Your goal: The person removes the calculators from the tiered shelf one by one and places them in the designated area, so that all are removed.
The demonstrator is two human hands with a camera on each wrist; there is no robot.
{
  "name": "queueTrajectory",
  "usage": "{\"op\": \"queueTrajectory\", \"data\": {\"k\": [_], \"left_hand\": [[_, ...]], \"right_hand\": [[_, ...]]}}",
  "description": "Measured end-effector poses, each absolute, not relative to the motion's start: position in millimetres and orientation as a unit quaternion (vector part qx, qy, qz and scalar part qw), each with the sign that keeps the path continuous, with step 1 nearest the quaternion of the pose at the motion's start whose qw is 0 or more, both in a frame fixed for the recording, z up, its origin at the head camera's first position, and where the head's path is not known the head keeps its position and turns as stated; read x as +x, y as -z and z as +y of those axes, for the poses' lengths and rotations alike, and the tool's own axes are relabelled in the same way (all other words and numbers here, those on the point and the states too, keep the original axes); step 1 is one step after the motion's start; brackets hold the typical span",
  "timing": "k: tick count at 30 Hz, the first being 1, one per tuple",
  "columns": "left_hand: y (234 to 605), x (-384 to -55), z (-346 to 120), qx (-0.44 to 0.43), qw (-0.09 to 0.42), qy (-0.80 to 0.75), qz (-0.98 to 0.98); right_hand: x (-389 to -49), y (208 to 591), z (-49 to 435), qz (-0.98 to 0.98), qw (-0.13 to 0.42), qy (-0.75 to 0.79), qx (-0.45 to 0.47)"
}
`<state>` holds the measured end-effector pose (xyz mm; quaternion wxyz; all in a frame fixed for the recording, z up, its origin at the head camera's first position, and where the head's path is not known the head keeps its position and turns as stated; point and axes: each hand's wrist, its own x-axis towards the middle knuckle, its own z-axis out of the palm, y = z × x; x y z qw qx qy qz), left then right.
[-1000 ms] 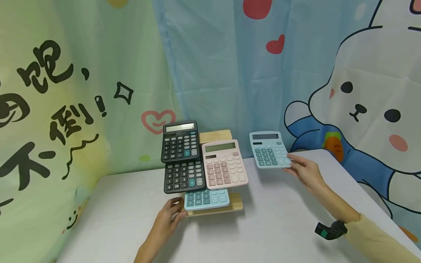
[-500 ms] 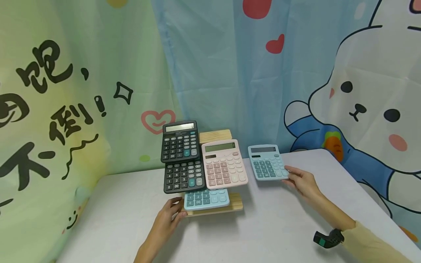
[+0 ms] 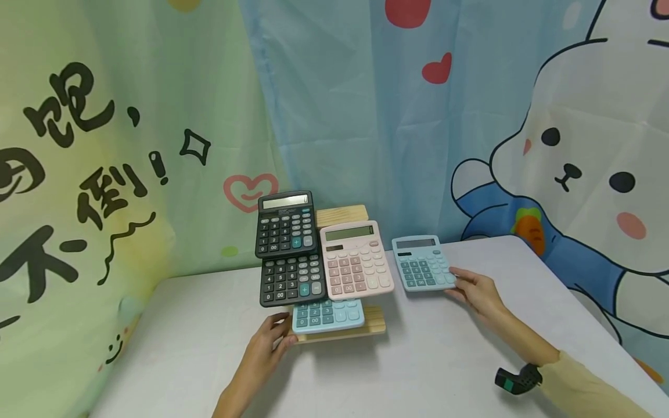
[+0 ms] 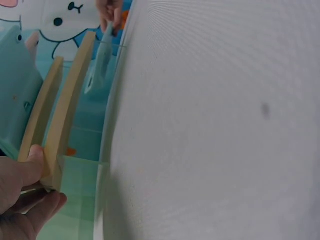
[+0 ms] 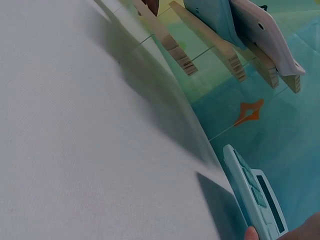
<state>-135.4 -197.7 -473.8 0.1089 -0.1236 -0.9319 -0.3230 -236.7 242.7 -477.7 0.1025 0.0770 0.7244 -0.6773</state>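
Observation:
My right hand (image 3: pixel 478 293) pinches a light blue calculator (image 3: pixel 423 264) by its lower right corner, keys up, right of a slatted wooden rack (image 3: pixel 342 215). In the right wrist view this calculator (image 5: pixel 257 195) tilts close over the table, its shadow beside it. My left hand (image 3: pixel 263 348) grips the rack's front left corner; the left wrist view has the thumb (image 4: pixel 35 155) on one slat (image 4: pixel 70 107). On the rack lie an upper black calculator (image 3: pixel 286 226), a lower black one (image 3: pixel 292 281) partly covered by it, a pink calculator (image 3: pixel 357 261) and a second light blue calculator (image 3: pixel 328 316), its top hidden.
The white table (image 3: pixel 444 360) stretches out in front and to both sides. A printed curtain (image 3: pixel 334 116) with a cartoon rabbit hangs right behind it. The rack casts a shadow (image 5: pixel 150 105) on the tabletop in the right wrist view.
My right hand has brought the light blue calculator down, nearer to me and slightly left. The left hand and the rack hold their place.

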Motion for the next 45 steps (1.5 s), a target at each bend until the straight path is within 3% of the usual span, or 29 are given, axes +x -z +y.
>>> {"op": "queueTrajectory", "data": {"k": [20, 45], "left_hand": [[471.4, -134.0, -197.8, -0.139, 0.130, 0.317, -0.929], [471.1, -134.1, -196.3, -0.121, 0.108, 0.326, -0.931]], "right_hand": [[-236.2, 482.6, 238.1, 0.731, 0.108, 0.669, 0.080], [-242.5, 484.8, 241.7, 0.802, 0.098, 0.586, 0.066]]}}
